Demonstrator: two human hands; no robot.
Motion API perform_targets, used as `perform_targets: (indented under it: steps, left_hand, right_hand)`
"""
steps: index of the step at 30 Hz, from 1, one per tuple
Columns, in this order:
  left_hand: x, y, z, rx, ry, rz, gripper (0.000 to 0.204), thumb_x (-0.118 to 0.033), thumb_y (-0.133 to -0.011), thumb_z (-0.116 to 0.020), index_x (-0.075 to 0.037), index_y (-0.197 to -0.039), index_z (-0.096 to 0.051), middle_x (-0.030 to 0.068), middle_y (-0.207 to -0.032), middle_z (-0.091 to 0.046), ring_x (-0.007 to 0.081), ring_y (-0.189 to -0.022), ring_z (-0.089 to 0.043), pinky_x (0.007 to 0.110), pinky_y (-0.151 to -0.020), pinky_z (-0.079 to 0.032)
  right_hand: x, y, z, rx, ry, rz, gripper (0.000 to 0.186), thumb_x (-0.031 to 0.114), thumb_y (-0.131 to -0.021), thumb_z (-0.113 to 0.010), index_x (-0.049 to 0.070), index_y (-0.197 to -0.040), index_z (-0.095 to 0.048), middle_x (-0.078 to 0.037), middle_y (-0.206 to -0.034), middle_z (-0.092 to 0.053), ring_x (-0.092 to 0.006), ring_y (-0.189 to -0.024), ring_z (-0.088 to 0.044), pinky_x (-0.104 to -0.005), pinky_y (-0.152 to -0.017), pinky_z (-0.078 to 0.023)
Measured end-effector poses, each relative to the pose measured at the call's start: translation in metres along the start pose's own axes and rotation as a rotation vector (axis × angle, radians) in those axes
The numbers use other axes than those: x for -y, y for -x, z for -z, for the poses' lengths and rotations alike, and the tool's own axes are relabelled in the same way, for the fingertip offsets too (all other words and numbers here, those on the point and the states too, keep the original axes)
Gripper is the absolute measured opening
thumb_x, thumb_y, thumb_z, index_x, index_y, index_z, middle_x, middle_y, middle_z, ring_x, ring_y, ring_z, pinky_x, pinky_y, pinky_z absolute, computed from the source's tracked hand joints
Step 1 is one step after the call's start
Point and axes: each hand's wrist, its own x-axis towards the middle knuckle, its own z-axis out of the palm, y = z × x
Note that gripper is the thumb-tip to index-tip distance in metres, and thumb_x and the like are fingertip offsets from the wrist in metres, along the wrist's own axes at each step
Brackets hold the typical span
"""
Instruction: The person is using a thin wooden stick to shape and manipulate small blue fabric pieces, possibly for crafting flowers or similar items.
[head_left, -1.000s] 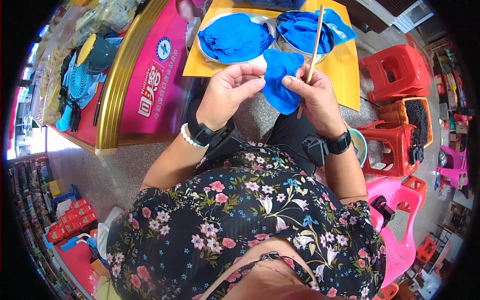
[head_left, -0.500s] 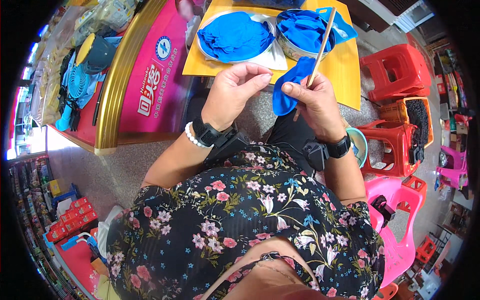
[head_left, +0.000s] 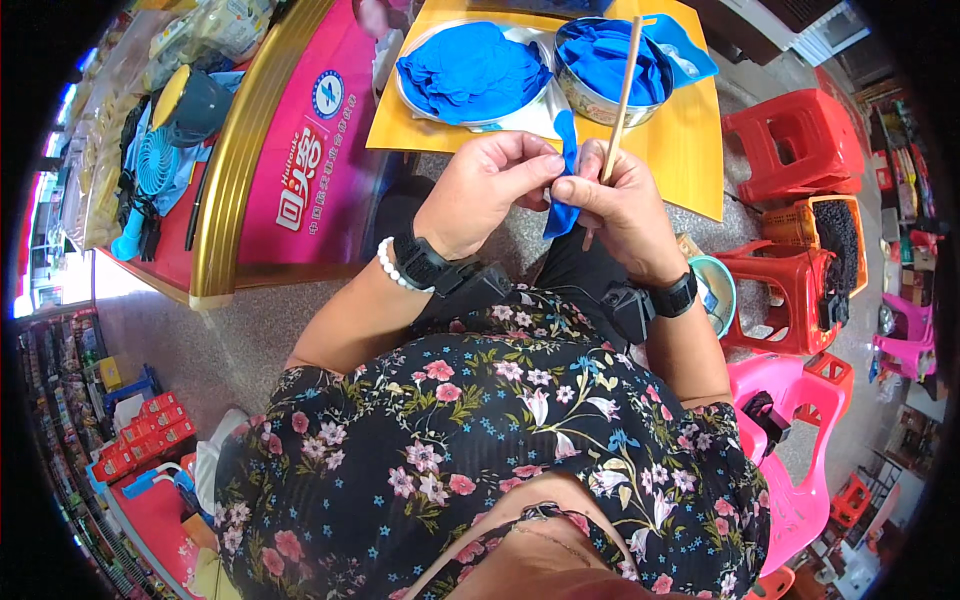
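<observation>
A narrow blue cloth piece point(head_left: 566, 135) is held upright between my two hands, its broad side turned away. My left hand point(head_left: 485, 185) is closed, thumb and fingertips pinching the cloth's left edge. My right hand point(head_left: 625, 205) is closed too, with its thumb pressed on the cloth and a thin wooden stick point(head_left: 627, 85) gripped between the fingers. The stick points up and away, its lower end showing below the hand. Just beyond stand a white plate point(head_left: 470, 127) heaped with flat blue cloth pieces point(head_left: 470, 70) and a round tin point(head_left: 600, 105) with more of them.
The plate and tin rest on a yellow board point(head_left: 690, 160), next to a blue plastic scoop point(head_left: 690, 55). A pink counter point(head_left: 300, 130) with a gold edge flanks the left. Red stools point(head_left: 795, 140), a pale green basin point(head_left: 715, 290) and a pink chair point(head_left: 800, 480) stand at right.
My left hand has moved right and now pinches the blue cloth. The cloth has turned from its broad side to a narrow, edge-on strip. The stick stands more upright.
</observation>
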Motion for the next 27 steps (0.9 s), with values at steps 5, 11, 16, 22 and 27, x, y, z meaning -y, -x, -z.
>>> perform_targets:
  steps: [5, 11, 16, 22, 27]
  left_hand:
    - [-0.006, 0.000, 0.001, 0.012, 0.233, -0.012, 0.008, -0.014, -0.092, -0.055, -0.009, -0.097, -0.059, -0.0032, -0.086, -0.060, 0.0065, -0.077, -0.058, 0.024, -0.071, -0.050]
    - [-0.005, 0.001, 0.006, 0.087, 0.285, -0.020, 0.009, -0.012, -0.092, -0.054, -0.008, -0.100, -0.058, -0.0010, -0.091, -0.062, 0.0084, -0.081, -0.060, 0.025, -0.075, -0.049]
    - [0.001, 0.000, 0.016, 0.012, 0.253, -0.017, 0.014, -0.014, -0.091, -0.053, -0.006, -0.102, -0.059, 0.0017, -0.092, -0.063, 0.0098, -0.082, -0.061, 0.026, -0.075, -0.051]
    - [-0.008, 0.005, 0.004, -0.041, 0.238, -0.016, 0.016, -0.018, -0.091, -0.054, -0.006, -0.102, -0.058, 0.0003, -0.090, -0.061, 0.0084, -0.079, -0.060, 0.025, -0.073, -0.051]
    - [0.000, 0.005, -0.004, -0.240, -0.151, -0.369, 0.028, -0.014, -0.080, -0.072, -0.004, -0.099, -0.054, -0.0021, -0.084, -0.057, 0.0059, -0.074, -0.058, 0.021, -0.069, -0.050]
  right_hand:
    - [0.003, -0.001, -0.001, -0.074, -0.319, -0.071, 0.016, 0.019, -0.088, -0.063, 0.007, -0.097, -0.056, 0.008, -0.062, -0.042, -0.0003, -0.047, -0.030, -0.0170, -0.042, -0.021]
    - [-0.011, -0.004, 0.012, 0.066, -0.336, -0.230, 0.021, 0.021, -0.089, -0.061, 0.007, -0.103, -0.056, 0.008, -0.063, -0.041, -0.0004, -0.047, -0.031, -0.0172, -0.043, -0.023]
    - [-0.006, -0.002, 0.009, 0.031, -0.336, -0.140, 0.011, 0.015, -0.086, -0.065, 0.008, -0.090, -0.057, 0.007, -0.064, -0.045, -0.0017, -0.048, -0.033, -0.0175, -0.044, -0.025]
    - [-0.010, -0.001, 0.011, -0.025, -0.253, -0.093, 0.014, 0.012, -0.083, -0.069, 0.009, -0.086, -0.056, 0.006, -0.064, -0.046, -0.0023, -0.048, -0.035, -0.0179, -0.043, -0.026]
    - [-0.005, 0.000, 0.004, -0.059, -0.271, -0.081, 0.017, 0.012, -0.082, -0.070, 0.010, -0.082, -0.053, 0.006, -0.064, -0.047, -0.0021, -0.048, -0.036, -0.0178, -0.042, -0.025]
